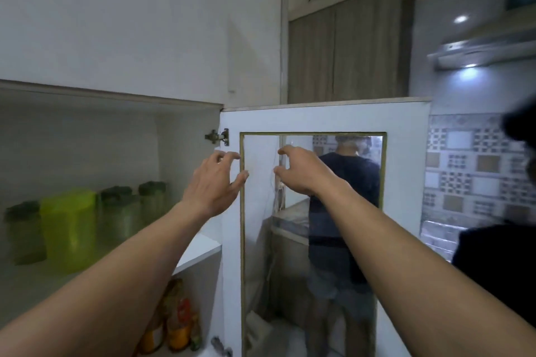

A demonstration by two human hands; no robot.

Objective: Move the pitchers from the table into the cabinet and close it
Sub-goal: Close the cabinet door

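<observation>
The wall cabinet stands open at the left. On its upper shelf sit a bright yellow-green pitcher and several darker green pitchers with dark lids. The cabinet's white door, with a glass pane, is swung wide open toward me. My left hand is raised beside the door's hinge side, fingers curled and apart, holding nothing. My right hand hovers in front of the glass pane, fingers also curled apart and empty. I cannot tell whether either hand touches the door.
Bottles and packets stand on the lower shelf. Through the glass I see a person in a dark shirt by a counter. A range hood and patterned tiles are at the right. A dark shape fills the right edge.
</observation>
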